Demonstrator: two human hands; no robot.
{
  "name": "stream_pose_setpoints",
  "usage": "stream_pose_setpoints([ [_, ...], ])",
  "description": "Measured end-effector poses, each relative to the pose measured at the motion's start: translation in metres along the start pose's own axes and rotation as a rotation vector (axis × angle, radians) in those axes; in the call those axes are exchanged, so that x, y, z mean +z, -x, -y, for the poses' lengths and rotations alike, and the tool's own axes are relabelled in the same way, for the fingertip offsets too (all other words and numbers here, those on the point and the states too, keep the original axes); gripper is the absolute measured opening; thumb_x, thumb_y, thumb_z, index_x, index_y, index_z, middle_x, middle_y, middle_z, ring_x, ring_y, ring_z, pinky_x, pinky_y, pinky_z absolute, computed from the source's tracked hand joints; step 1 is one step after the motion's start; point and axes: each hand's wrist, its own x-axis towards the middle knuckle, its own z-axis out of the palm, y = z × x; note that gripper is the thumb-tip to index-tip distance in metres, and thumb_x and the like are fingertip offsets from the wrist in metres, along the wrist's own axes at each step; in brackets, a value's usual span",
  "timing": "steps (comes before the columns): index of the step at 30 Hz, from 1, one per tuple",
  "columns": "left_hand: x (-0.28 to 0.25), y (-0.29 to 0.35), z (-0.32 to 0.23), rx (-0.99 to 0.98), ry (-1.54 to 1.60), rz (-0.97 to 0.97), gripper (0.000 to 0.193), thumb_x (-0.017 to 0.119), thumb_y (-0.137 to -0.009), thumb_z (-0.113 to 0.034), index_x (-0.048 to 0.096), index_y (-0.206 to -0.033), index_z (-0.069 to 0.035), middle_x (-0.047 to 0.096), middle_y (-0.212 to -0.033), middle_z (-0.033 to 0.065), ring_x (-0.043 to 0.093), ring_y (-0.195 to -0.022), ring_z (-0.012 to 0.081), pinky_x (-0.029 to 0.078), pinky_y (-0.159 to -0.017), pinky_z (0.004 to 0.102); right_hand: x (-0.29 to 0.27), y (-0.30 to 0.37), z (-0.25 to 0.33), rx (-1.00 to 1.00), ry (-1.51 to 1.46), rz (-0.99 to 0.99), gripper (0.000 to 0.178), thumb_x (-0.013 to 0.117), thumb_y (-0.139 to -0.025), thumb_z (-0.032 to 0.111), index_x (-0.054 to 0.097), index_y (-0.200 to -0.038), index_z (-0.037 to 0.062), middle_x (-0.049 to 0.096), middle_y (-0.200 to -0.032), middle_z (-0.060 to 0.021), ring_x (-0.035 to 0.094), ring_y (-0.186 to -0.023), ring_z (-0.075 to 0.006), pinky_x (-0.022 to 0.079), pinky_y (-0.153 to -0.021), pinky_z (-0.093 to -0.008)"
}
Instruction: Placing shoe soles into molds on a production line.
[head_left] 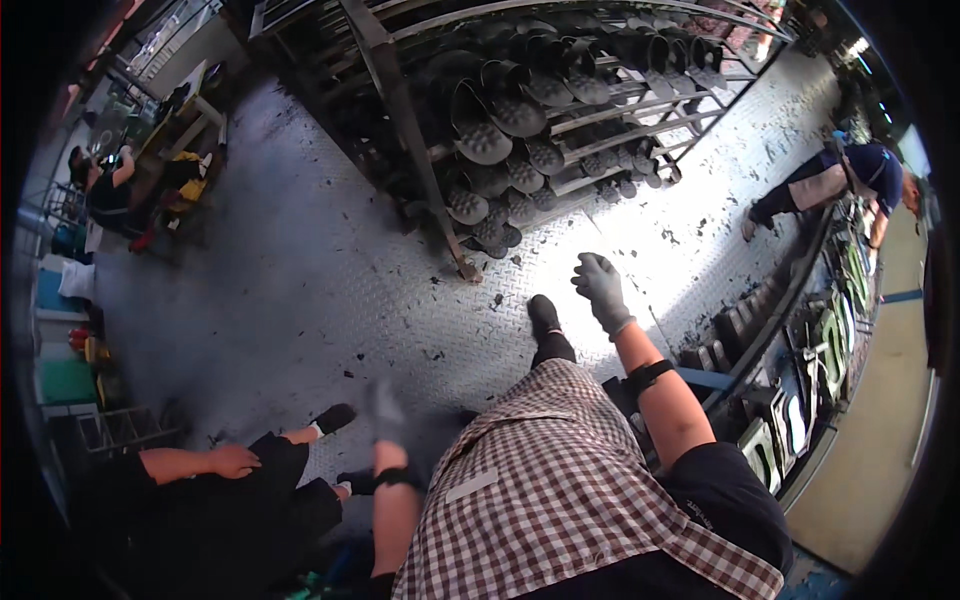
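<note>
My right hand (pixel 601 290) wears a grey glove and is held out over the floor. Its fingers are loosely bent and a little apart, with nothing seen in them. The rack (pixel 385 90) of dark metal bars, nearest to this hand, carries rows of black clog-like shoes (pixel 483 140) with bumpy toes. My left hand (pixel 384 408) hangs low at my left side, smeared by motion, so its fingers cannot be made out. A checked brown-and-white apron (pixel 560 480) covers my front.
Close on my left stands a person in dark clothes (pixel 230 490). To the right, a person (pixel 860 180) bends over a line of machine moulds (pixel 790 420). Another person (pixel 110 190) is at the far left. Dark scraps lie on the patterned metal floor (pixel 290 290).
</note>
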Motion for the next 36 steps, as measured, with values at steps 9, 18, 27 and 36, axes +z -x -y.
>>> stream_pose_setpoints([
  [9,0.409,-0.086,-0.032,0.201,-0.442,0.319,0.042,0.065,-0.1,-0.017,0.055,-0.136,0.002,0.062,-0.129,0.011,0.057,-0.121,0.0167,0.046,-0.104,0.0299,-0.007,-0.236,0.005,-0.195,0.651,0.082,0.047,0.065,-0.093,0.036,0.063,-0.128,0.0042,0.075,-0.098,-0.0153,0.072,-0.088,-0.0258,0.055,-0.083,-0.0374],
  [18,0.419,-0.116,0.071,0.014,-1.131,0.291,0.059,0.066,-0.088,-0.037,0.054,-0.136,-0.004,0.061,-0.132,0.0176,0.059,-0.124,0.0295,0.046,-0.105,0.0391,-0.093,-0.324,-0.075,0.023,1.098,0.236,0.055,0.065,-0.093,0.039,0.059,-0.133,0.0015,0.073,-0.109,-0.0224,0.073,-0.096,-0.0326,0.056,-0.086,-0.0414],
  [27,0.407,-0.108,0.068,0.123,-0.828,-0.089,0.077,0.069,-0.086,-0.034,0.042,-0.149,0.0,0.054,-0.143,0.0233,0.053,-0.133,0.0363,0.044,-0.11,0.0426,-0.036,-0.364,-0.07,0.197,0.737,0.395,0.071,0.072,-0.095,0.026,0.032,-0.15,0.0068,0.065,-0.111,-0.0116,0.066,-0.07,-0.02,0.048,-0.054,-0.0303],
  [36,0.44,-0.238,0.141,0.516,-0.444,-0.501,0.052,0.074,-0.08,-0.019,0.058,-0.126,0.0,0.064,-0.116,0.0272,0.064,-0.11,0.0426,0.053,-0.094,0.0496,0.069,-0.443,-0.134,-0.092,1.055,0.525,0.034,0.072,-0.094,0.041,0.06,-0.112,0.0143,0.065,-0.089,0.0012,0.058,-0.065,-0.0107,0.047,-0.056,-0.0276],
])
